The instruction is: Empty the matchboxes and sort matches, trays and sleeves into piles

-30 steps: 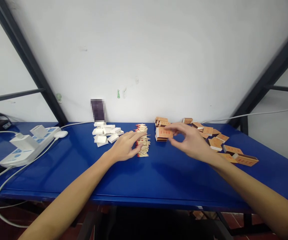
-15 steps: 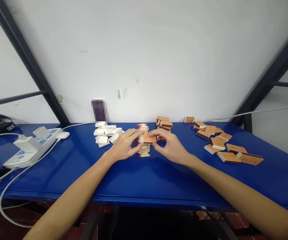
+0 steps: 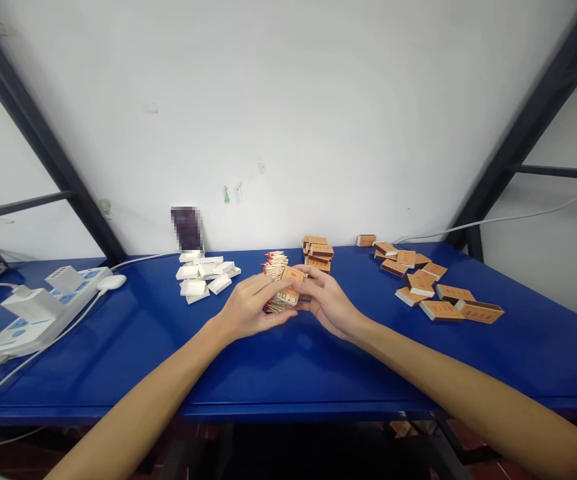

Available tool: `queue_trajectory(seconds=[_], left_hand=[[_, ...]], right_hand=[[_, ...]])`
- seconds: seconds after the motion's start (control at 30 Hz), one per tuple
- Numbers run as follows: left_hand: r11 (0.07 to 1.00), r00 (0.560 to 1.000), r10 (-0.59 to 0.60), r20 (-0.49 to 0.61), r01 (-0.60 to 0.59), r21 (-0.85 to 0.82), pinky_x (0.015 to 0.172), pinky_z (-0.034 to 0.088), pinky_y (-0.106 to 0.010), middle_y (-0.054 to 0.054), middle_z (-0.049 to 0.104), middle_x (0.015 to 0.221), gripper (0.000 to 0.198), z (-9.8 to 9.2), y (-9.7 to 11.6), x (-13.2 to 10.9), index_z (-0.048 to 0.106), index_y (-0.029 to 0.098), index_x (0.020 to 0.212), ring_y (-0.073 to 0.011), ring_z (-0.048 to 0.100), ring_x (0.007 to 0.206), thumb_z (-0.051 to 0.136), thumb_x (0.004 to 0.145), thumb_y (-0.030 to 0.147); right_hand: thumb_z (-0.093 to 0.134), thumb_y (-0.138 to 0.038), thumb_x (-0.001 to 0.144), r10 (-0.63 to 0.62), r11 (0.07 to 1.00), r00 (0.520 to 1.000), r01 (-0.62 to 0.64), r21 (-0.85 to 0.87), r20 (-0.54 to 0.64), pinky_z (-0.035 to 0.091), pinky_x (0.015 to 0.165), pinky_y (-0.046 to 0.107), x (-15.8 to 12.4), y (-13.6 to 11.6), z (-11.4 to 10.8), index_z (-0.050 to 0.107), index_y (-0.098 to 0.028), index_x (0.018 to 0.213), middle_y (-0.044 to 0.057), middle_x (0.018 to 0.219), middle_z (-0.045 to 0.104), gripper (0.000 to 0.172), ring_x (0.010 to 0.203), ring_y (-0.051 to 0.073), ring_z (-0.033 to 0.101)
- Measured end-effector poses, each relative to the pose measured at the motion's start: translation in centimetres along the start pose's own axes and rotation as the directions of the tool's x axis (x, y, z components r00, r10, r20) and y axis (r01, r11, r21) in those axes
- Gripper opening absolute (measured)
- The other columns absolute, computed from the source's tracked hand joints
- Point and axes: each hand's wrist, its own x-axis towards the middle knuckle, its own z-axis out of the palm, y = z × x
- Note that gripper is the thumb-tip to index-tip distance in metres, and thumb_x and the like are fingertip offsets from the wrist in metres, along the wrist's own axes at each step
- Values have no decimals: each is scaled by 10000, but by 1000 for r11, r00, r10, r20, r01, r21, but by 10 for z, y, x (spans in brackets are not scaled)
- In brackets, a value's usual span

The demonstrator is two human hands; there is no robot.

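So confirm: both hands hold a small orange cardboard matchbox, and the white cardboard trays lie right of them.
No: the head view shows the white cardboard trays left of the left hand and right hand, which hold the small orange cardboard matchbox.

Two hands, one held matchbox, one matchstick pile.

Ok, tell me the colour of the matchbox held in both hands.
The matchbox is orange-brown with reddish print; the head view shows it.
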Motion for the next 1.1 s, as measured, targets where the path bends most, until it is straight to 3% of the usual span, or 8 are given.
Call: queue_trajectory(seconds=[0.17, 0.3, 0.37, 0.5, 0.6, 0.73, 0.9, 1.1], left_hand=[[995, 988, -90, 129, 96, -41, 797, 553, -379, -104, 566, 1092, 609, -2, 2, 0, 429, 225, 1406, -229, 598, 940, 659, 873, 410], [980, 958, -163, 234, 185, -76, 932, 523, -437, -133, 508, 1276, 670, -7, 0, 2, 386, 267, 1457, -280, 560, 1144, 670, 872, 427], [977, 957, -158, 244, 187, -100, 937, 518, -422, -119, 549, 1253, 606, -8, -2, 2, 401, 268, 1446, -266, 579, 1130, 641, 901, 380], [978, 968, -188, 164, 201, -65, 897, 520, -414, -113, 602, 1169, 509, -9, -3, 3, 470, 226, 1375, -252, 603, 1044, 634, 906, 340], [973, 966, -195, 168, 213, -91, 912, 512, -416, -112, 605, 1159, 583, -11, -3, 3, 463, 218, 1385, -260, 597, 1058, 682, 865, 369], [959, 948, -217, 232, 251, -131, 917, 511, -408, -125, 584, 1203, 712, -14, -4, 1, 433, 212, 1424, -271, 601, 1071, 725, 813, 432], [957, 953, -181, 241, 227, -179, 867, 507, -394, -128, 630, 1188, 559, -14, -11, -5, 407, 198, 1449, -265, 625, 1026, 531, 936, 384], [964, 940, -231, 251, 256, -73, 820, 427, -398, -120, 651, 1271, 459, -15, -11, -5, 473, 192, 1382, -243, 632, 925, 474, 938, 309]], right_hand=[[695, -278, 808, 62, 995, 996, -56, -83, 71, 555, 451, 268, -2, -2, -5, 557, -279, 1216, 9, 934, 649, 431, 690, 157, 648], [740, -306, 803, 30, 988, 994, -14, -152, 110, 535, 504, 252, 0, -1, -10, 518, -257, 1162, -23, 840, 643, 425, 617, 123, 631], [764, -277, 784, -5, 986, 992, 26, -163, 130, 525, 569, 239, 0, 0, -11, 528, -237, 1123, -31, 810, 654, 416, 622, 104, 623], [818, -190, 716, -49, 988, 981, 75, -133, 190, 538, 762, 271, -1, 2, -13, 524, -265, 1248, -8, 945, 701, 612, 841, 134, 672], [815, -218, 734, -57, 984, 974, 91, -150, 219, 530, 863, 323, -1, 4, -14, 548, -260, 1305, 20, 1024, 721, 632, 922, 160, 680], [764, -306, 800, -61, 968, 972, 113, -225, 228, 529, 896, 386, -1, 5, -15, 600, -222, 1320, 59, 1078, 737, 552, 932, 192, 686], [738, -364, 824, -112, 942, 972, 170, -288, 205, 536, 894, 391, -2, 2, -13, 691, -242, 1215, 52, 1145, 730, 412, 965, 206, 685], [788, -311, 765, -125, 973, 979, 152, -171, 162, 536, 811, 338, -1, 4, -14, 739, -249, 1083, 30, 984, 762, 327, 842, 165, 681]])
